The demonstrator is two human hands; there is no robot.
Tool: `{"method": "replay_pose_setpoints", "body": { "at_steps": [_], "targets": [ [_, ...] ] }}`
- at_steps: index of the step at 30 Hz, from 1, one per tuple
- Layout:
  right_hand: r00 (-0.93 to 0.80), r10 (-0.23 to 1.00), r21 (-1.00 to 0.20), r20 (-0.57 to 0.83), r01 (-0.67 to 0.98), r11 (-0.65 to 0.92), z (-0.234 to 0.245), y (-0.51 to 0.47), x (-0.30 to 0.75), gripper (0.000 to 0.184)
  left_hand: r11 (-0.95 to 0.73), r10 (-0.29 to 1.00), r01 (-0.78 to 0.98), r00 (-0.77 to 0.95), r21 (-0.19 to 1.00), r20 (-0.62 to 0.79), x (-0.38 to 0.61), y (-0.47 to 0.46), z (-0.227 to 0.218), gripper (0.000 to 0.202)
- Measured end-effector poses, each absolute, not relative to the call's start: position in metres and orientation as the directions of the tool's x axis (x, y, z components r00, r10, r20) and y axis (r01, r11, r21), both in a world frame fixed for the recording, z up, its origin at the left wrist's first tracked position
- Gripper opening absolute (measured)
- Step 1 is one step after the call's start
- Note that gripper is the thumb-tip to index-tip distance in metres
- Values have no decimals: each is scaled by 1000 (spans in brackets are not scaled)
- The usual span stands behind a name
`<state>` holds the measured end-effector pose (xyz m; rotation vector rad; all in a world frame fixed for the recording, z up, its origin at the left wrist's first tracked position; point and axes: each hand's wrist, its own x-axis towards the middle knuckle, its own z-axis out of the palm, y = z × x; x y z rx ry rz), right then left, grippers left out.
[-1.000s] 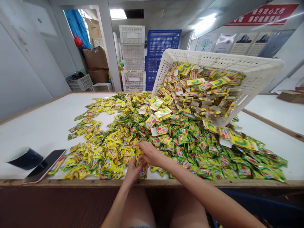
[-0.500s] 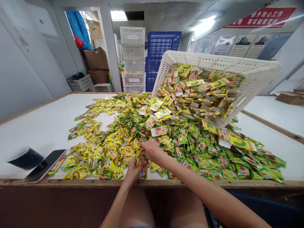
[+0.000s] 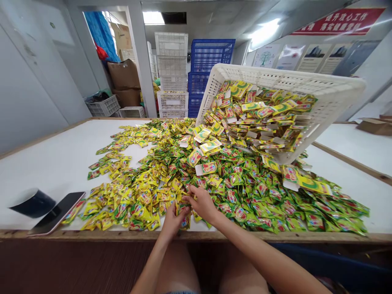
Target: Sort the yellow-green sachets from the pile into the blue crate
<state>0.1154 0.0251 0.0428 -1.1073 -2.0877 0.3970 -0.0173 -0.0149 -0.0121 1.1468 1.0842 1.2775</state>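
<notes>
Near the table's front edge, my left hand (image 3: pixel 173 217) is closed around a small yellow, green and red printed packet (image 3: pixel 185 223). The fingers partly cover it, so I cannot tell whether it is a box or a sachet. Just to the right and slightly higher, my right hand (image 3: pixel 202 203) pinches a small yellow sachet (image 3: pixel 185 193) at its fingertips, mostly hidden. Yellow sachets (image 3: pixel 142 198) lie heaped to the left of my hands. Green sachets (image 3: pixel 245 196) are spread to the right.
A white plastic basket (image 3: pixel 330 92) tilts over the pile, spilling small yellow boxes (image 3: pixel 209 145) with open flaps. At the left lie a dark cup (image 3: pixel 35 204) and a phone (image 3: pixel 58 214). White crates (image 3: pixel 172 102) and blue crates (image 3: pixel 211 57) are stacked behind the wood-edged table (image 3: pixel 45 151).
My right hand has moved slightly right and down, its fingertips drawing a little away from my left hand. The left hand stays in place with its packet.
</notes>
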Motion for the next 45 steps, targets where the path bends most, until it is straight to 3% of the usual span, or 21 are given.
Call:
{"method": "replay_pose_setpoints", "body": {
  "at_steps": [5, 12, 17, 20, 22, 26, 32, 36, 39, 42, 45],
  "targets": [
    [-475, 718, -409, 509, 600, 687, 54, 24, 126, 10, -46, 998, -73, 28, 996, 48, -16, -16, -3, 37],
    [-621, 659, -288, 425, 597, 749, 62, 28, 120, 5, -62, 996, -57, 54, 996, 65, -18, -15, -9, 34],
    [-623, 714, -432, 319, 575, 695, 47, 22, 123, 25, -131, 989, -37, 69, 991, 133, -19, -12, -13, 39],
    [-565, 767, -532, 305, 567, 629, 35, 13, 127, 24, -128, 990, -67, 46, 990, 131, -19, -10, -13, 39],
    [-478, 810, -664, 341, 487, 567, 27, 7, 127, 13, -100, 995, -130, 7, 986, 102, -20, -11, -13, 41],
    [-248, 904, -897, 349, 189, 399, 11, -4, 126, 20, -94, 995, -273, -38, 957, 87, -19, -12, -15, 52],
    [-189, 918, -912, 349, 156, 379, 1, -6, 129, 19, -135, 991, -265, -49, 955, 126, -16, -15, -15, 47],
    [-288, 895, -862, 340, 284, 419, 3, 0, 136, 12, -169, 983, -81, 56, 982, 173, -17, -15, -12, 24],
    [-324, 876, -824, 356, 333, 458, 5, 4, 136, 14, -189, 980, 28, 73, 982, 187, -19, -15, -10, 19],
    [-263, 879, -835, 396, 295, 465, 6, 6, 132, 11, -196, 980, 0, 23, 981, 196, -18, -16, -10, 21],
    [-222, 893, -863, 393, 246, 441, 7, 4, 130, 19, -217, 976, -76, -47, 973, 214, -15, -20, -8, 30]
  ]
}}
